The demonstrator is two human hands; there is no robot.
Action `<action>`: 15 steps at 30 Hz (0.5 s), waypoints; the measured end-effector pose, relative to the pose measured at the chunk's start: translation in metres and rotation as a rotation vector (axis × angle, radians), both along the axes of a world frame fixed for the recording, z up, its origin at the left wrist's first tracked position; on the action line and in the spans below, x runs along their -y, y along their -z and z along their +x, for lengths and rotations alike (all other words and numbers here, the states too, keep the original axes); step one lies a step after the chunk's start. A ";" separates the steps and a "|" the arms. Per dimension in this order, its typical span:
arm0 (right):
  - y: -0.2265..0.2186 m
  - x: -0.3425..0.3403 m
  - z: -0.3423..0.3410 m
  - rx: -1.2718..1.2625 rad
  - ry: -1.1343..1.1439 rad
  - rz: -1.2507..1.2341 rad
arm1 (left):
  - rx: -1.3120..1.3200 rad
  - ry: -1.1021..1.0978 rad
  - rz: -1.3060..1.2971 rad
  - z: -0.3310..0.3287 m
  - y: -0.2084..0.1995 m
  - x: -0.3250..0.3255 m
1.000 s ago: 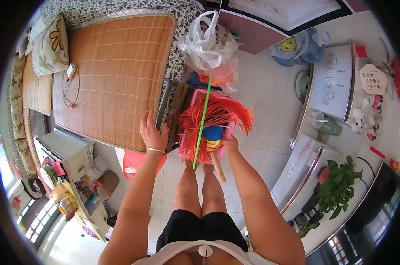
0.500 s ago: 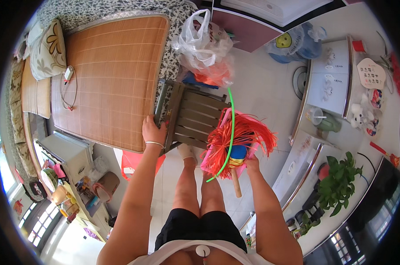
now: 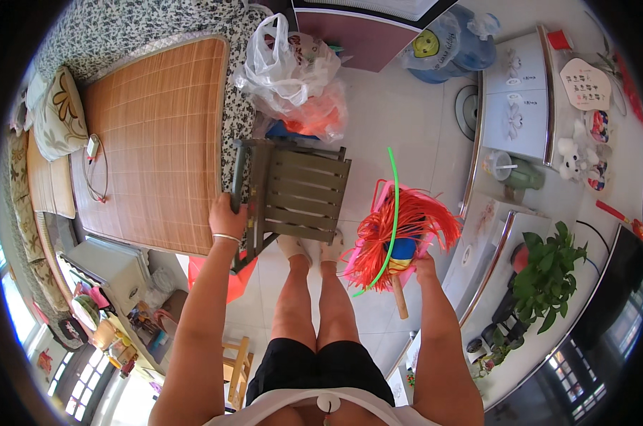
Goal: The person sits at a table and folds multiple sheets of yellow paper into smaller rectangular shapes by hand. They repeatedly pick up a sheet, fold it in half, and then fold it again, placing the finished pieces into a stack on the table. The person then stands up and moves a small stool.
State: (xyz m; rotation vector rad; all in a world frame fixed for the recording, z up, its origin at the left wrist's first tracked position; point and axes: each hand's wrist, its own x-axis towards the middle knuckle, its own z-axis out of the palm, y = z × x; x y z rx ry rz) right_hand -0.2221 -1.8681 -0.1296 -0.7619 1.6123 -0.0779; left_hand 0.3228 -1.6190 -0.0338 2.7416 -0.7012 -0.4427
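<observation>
My left hand (image 3: pixel 227 215) grips the back of a dark slatted folding chair (image 3: pixel 303 186) standing in front of me, beside the bed. My right hand (image 3: pixel 425 267) is closed on the rim of a pink plastic basket (image 3: pixel 425 250). Inside the basket lie a bundle of red plastic strands (image 3: pixel 374 226), spilling over its edges, and a blue, yellow and red ball (image 3: pixel 404 247). A wooden stick (image 3: pixel 401 302) juts out toward me. Across the basket runs a bright green curved hoop or tube (image 3: pixel 394 206). The basket hangs to the right of the chair, apart from it.
On the left is a bed with a brown woven mat (image 3: pixel 151 142). Beyond the chair sit plastic bags (image 3: pixel 293 71). White cabinets (image 3: pixel 516 106) and a leafy plant (image 3: pixel 545 270) line the right. A red bag (image 3: pixel 240 282) and a wooden stool (image 3: pixel 237 369) are by my left arm.
The basket has moved right, away from the chair seat it overlapped. My left hand stays on the chair back. Both my feet now show, and the room has shifted left in view.
</observation>
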 end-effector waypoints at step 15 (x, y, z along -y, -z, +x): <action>-0.017 0.006 -0.032 -0.068 0.093 0.051 | -1.197 -0.624 -0.533 -0.099 0.007 0.002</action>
